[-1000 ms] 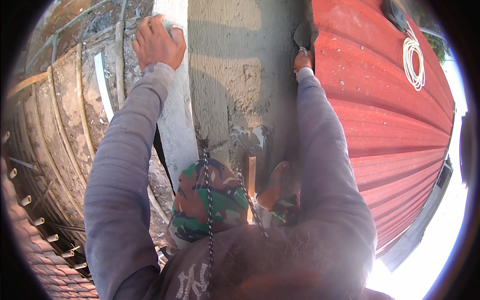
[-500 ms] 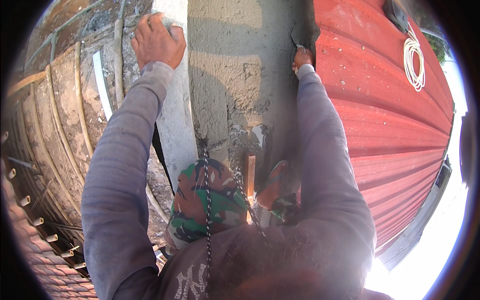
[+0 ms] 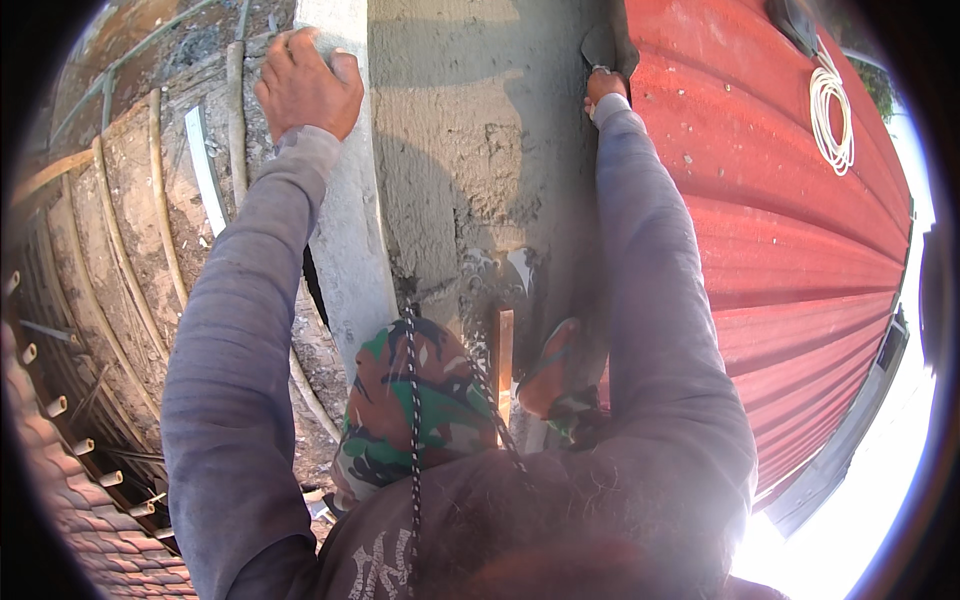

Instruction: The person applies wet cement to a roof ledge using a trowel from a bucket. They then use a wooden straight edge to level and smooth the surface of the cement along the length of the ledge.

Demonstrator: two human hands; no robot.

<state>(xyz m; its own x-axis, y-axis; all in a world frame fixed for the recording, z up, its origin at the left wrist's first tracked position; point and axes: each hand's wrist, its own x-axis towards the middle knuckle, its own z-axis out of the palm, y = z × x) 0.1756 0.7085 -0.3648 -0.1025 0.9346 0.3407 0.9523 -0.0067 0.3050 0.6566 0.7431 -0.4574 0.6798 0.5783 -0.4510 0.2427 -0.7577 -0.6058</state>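
My left hand [image 3: 308,88] grips the outer edge of a pale concrete ledge [image 3: 345,220], fingers bent over the edge and thumb apart on top. My right hand [image 3: 605,88] is closed round the handle of a trowel [image 3: 598,46]; its dark blade lies at the right side of a grey mortar surface [image 3: 450,90], close to the red metal sheet. The mortar is smooth at the far end and right, rougher in the middle and nearer me.
Red corrugated roofing [image 3: 780,220] runs along the right, with a coil of white cable [image 3: 830,120] on it. To the left, wooden poles [image 3: 165,210] stand over ground well below. Brown roof tiles [image 3: 90,500] lie lower left. A wooden stick [image 3: 503,360] is near my knees.
The trowel blade has turned and now shows more of its face, with my right hand slightly farther away. My left hand keeps its place on the ledge; the view has shifted slightly.
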